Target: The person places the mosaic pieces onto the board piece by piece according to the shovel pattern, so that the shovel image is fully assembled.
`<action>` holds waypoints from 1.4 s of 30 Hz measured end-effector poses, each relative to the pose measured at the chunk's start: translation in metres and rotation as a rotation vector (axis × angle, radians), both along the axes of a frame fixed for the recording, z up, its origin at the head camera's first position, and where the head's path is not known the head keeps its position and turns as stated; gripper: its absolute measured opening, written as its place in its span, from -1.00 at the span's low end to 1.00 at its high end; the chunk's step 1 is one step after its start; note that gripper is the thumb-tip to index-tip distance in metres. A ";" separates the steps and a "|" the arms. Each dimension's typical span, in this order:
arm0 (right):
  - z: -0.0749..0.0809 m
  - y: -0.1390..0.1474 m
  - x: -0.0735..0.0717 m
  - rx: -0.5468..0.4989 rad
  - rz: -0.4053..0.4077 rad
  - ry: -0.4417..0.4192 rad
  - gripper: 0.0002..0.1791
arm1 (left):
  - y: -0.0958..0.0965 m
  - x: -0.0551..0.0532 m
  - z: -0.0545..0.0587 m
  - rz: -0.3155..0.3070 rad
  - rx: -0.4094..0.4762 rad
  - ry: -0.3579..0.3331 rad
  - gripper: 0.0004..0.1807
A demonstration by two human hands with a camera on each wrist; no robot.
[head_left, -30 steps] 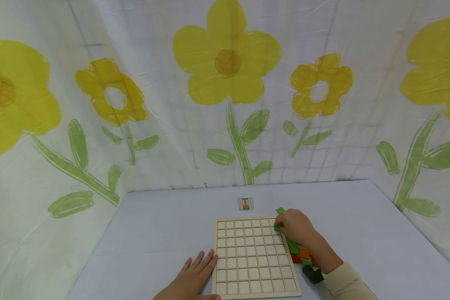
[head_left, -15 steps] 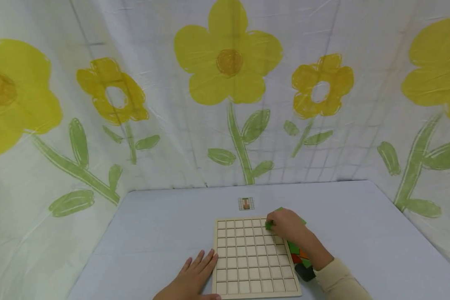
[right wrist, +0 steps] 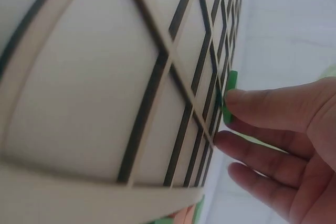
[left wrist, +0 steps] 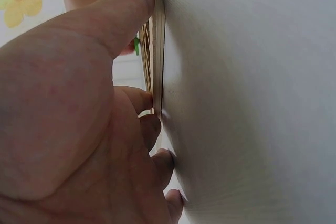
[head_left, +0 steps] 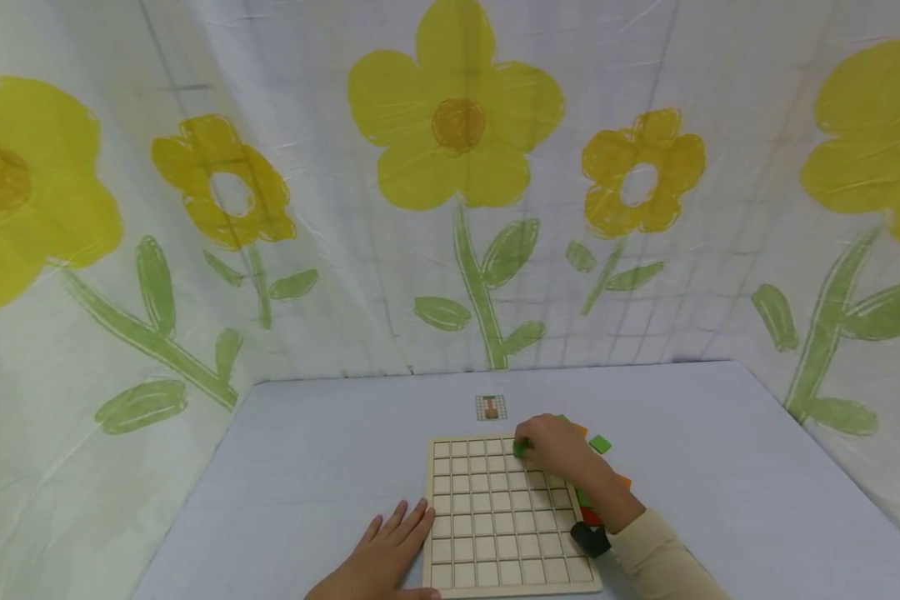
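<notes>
A pale wooden grid board (head_left: 483, 525) with square cells lies on the white table. My right hand (head_left: 553, 450) is over its far right part and pinches a green square tile (right wrist: 230, 97) between thumb and fingers, close over the cells. In the right wrist view another fingertip is right at the grid's dividers. My left hand (head_left: 382, 550) rests at the board's left edge, fingers spread and straight. From the left wrist view, the left thumb and fingertips (left wrist: 164, 163) lie along the board's side.
A small picture card (head_left: 491, 407) lies beyond the board. Right of the board are loose tiles: a green tile (head_left: 600, 444), a red tile (head_left: 591, 516) and several others, partly hidden by the right arm. A flower-printed curtain (head_left: 330, 292) hangs behind the table.
My right hand has moved left over the board's far rows with the green tile, uncovering loose tiles at the right. My left hand has stayed in place.
</notes>
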State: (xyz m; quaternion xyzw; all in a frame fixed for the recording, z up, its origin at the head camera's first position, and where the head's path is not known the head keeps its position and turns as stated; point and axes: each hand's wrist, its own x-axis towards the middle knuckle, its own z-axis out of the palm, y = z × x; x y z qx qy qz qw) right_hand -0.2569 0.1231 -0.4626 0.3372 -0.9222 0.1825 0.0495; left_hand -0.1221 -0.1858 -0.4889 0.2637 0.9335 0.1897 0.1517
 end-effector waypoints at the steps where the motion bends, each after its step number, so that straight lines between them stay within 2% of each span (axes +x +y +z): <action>1: 0.000 -0.002 -0.001 -0.002 0.001 0.005 -0.84 | 0.000 0.000 0.000 0.000 0.001 0.002 0.10; 11: -0.007 -0.024 -0.009 0.027 -0.001 0.007 -0.85 | 0.000 0.000 0.000 -0.018 -0.009 0.029 0.06; 21: -0.003 -0.041 -0.007 0.027 0.006 0.009 -0.87 | 0.000 -0.002 -0.003 -0.005 -0.027 0.031 0.06; 30: -0.004 -0.058 -0.009 -0.008 0.004 -0.059 -0.90 | 0.002 0.000 -0.002 0.024 -0.053 0.020 0.08; 36: -0.006 -0.061 -0.008 -0.027 -0.036 -0.096 -0.91 | 0.002 0.000 -0.003 0.024 -0.050 0.023 0.08; 42: -0.010 -0.061 -0.007 -0.075 -0.034 -0.059 -0.87 | 0.003 0.000 -0.003 0.023 -0.059 0.028 0.07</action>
